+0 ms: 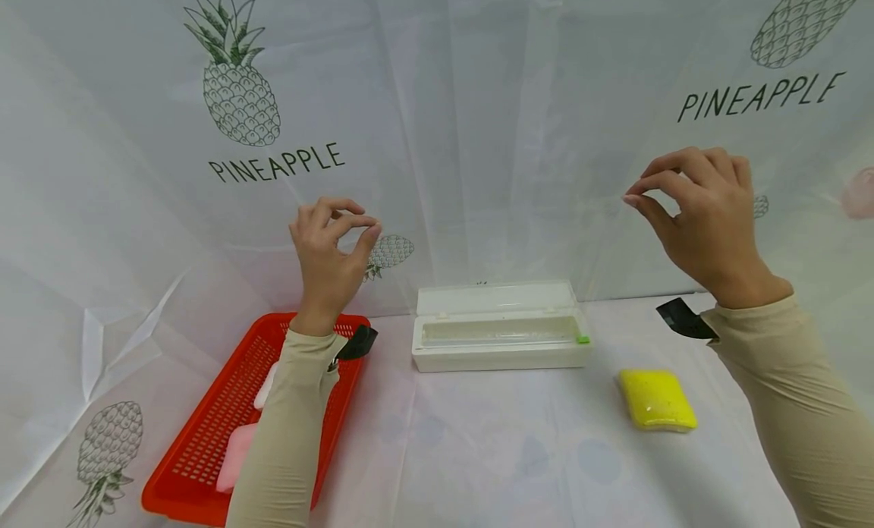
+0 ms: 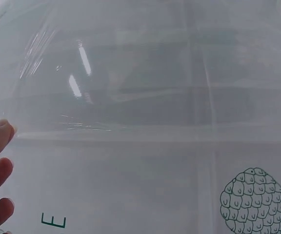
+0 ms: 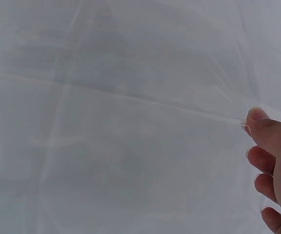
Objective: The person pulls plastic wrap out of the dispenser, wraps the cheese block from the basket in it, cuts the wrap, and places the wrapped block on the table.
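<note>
A clear sheet of plastic wrap (image 2: 84, 61) stretches between my two raised hands, nearly invisible in the head view. My left hand (image 1: 329, 247) pinches one corner between thumb and forefinger. Higher up on the right, my right hand (image 1: 703, 209) pinches the other corner; in the right wrist view the film's taut edge runs to the thumb (image 3: 257, 115). Below and between the hands stands a long white cling film dispenser (image 1: 501, 359), its lid raised, with a small green piece (image 1: 583, 339) at its right end. A yellow block (image 1: 658, 400) with a shiny surface lies right of the dispenser.
At the left, under my left forearm, is a red perforated basket (image 1: 198, 437) with a pink block (image 1: 235, 456) and a white one (image 1: 265, 388) in it. A white curtain with pineapple prints (image 1: 242, 103) rises behind the white-covered table (image 1: 478, 452).
</note>
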A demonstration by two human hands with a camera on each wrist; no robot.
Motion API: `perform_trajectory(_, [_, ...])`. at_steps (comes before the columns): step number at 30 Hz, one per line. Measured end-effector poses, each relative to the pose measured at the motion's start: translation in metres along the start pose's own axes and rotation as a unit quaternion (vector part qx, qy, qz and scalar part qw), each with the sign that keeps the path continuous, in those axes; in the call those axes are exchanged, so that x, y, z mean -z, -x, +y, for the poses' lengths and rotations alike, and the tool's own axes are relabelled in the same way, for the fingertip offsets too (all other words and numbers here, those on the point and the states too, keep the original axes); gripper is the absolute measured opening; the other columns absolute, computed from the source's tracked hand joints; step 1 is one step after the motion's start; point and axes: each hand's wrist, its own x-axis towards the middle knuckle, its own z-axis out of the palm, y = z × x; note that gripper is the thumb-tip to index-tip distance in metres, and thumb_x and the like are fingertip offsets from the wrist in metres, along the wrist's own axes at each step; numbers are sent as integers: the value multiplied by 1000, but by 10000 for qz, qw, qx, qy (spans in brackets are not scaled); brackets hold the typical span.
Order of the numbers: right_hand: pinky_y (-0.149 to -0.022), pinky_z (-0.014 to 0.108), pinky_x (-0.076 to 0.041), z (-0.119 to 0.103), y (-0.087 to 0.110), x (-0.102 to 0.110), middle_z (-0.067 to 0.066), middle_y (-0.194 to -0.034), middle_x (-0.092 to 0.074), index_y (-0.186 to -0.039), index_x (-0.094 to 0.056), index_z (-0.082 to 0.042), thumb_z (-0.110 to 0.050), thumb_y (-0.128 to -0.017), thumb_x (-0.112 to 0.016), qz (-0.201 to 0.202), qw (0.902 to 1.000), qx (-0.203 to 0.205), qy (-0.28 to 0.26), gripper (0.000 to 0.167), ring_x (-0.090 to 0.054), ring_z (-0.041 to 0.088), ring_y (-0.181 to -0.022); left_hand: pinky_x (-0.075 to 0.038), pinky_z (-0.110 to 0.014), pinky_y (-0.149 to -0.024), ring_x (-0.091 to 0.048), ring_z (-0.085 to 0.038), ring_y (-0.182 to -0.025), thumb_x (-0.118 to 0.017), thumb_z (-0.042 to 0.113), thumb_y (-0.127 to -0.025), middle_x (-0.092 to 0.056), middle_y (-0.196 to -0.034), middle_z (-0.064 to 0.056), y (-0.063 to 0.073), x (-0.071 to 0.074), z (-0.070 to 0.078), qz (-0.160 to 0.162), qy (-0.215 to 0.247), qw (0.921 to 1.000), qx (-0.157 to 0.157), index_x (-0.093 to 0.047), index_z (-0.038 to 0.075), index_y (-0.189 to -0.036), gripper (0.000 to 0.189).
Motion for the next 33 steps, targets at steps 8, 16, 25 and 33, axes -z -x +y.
perform_trajectory(8, [-86, 51, -27, -1, -5, 6, 26, -106, -68, -95, -76, 7, 2, -86, -83, -121, 9998, 102, 73, 13, -50, 51, -96, -21, -44, -93, -49, -40, -100, -80, 9, -93, -68, -106, -18, -4, 2, 0, 12, -31, 10000, -28, -81, -1, -92, 10])
perform_trajectory(16, [-88, 43, -25, -2, -7, 7, 25, -105, -68, -95, -76, 6, 3, -85, -84, -30, 10000, 79, 21, 13, -50, 50, -95, -22, -44, -95, -49, -40, -100, -80, 10, -93, -68, -106, -17, -6, 5, 2, 37, -23, 10000, -79, -81, -1, -91, 11])
perform_trajectory(25, [-88, 44, -25, -2, -10, 10, 25, -106, -68, -95, -76, 6, 1, -87, -83, 24, 10000, 80, 37, 12, -49, 51, -95, -19, -36, -95, -49, -41, -98, -82, 7, -90, -68, -105, -18, -10, 5, 6, 191, 63, 9997, -140, -80, -2, -89, 9])
perform_trajectory(33, [-92, 34, -20, -3, -9, 14, 25, -105, -68, -95, -76, 7, -26, -100, -74, 54, 10000, 81, 19, 33, -49, 51, -95, -20, -37, -97, -49, -40, -99, -81, 9, -91, -68, -104, -18, -11, 5, 7, 215, 122, 9996, -160, -80, -2, -87, 11])
